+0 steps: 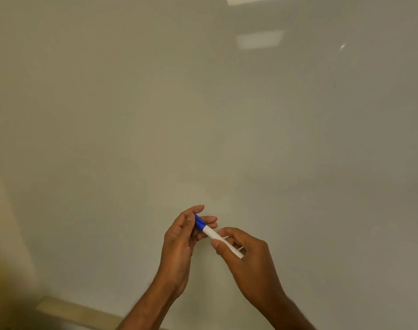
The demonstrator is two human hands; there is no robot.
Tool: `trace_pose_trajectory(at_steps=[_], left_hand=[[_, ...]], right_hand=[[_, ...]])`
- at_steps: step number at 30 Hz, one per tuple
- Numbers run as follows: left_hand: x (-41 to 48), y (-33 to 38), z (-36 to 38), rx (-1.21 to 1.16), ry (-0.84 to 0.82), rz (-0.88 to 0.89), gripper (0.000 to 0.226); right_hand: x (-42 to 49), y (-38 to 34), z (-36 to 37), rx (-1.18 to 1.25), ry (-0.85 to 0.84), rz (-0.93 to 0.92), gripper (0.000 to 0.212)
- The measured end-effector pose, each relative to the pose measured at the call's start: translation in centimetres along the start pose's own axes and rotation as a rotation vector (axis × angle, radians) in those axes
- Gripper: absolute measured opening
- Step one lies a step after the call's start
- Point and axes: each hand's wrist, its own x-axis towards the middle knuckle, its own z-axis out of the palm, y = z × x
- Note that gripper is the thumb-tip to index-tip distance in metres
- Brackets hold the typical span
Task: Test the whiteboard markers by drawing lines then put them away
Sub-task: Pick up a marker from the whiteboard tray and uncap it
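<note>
**Both hands on one capped marker**

In front of the lower middle of the whiteboard [203, 115], two forearms rise from below and meet. The left hand [180, 239] stands with its palm turned inward, fingers and thumb curled round the blue cap [199, 222]. The right hand [248, 258], its back toward the camera, pinches the white barrel of the marker [211, 233] between thumb and curled fingers. The marker slants from upper left to lower right, its cap on. A tan ledge [67, 309] runs along the board's bottom edge at the left
</note>
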Motion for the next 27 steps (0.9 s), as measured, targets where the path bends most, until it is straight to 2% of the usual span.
trace_pose_trajectory(at_steps=[7,12,14,17,21,27], left_hand=[[-3.4,-5.4,-6.5,0.363,0.133,0.037,0.034],[-6.6,-9.5,-12.6,0.856,0.095,0.15,0.051],[-8.2,-11.0,-15.2,1.031,0.079,0.183,0.057],[-11.2,-12.6,-18.6,1.215,0.07,0.135,0.06],[-15.6,-14.8,-22.8,1.322,0.035,-0.019,0.064],[-21.6,-18.2,-28.6,1.39,0.003,-0.136,0.065]], right_hand=[[-3.4,5.1,6.5,-0.299,-0.052,-0.055,0.032],[-6.4,7.9,11.3,-0.433,-0.011,-0.2,0.024],[-7.7,9.5,13.1,-0.466,-0.055,-0.185,0.029],[-9.9,11.5,15.7,-0.491,-0.165,-0.132,0.03],[-13.3,13.8,18.8,-0.509,-0.325,-0.098,0.028],[-18.1,16.8,23.5,-0.552,-0.438,-0.134,0.023]])
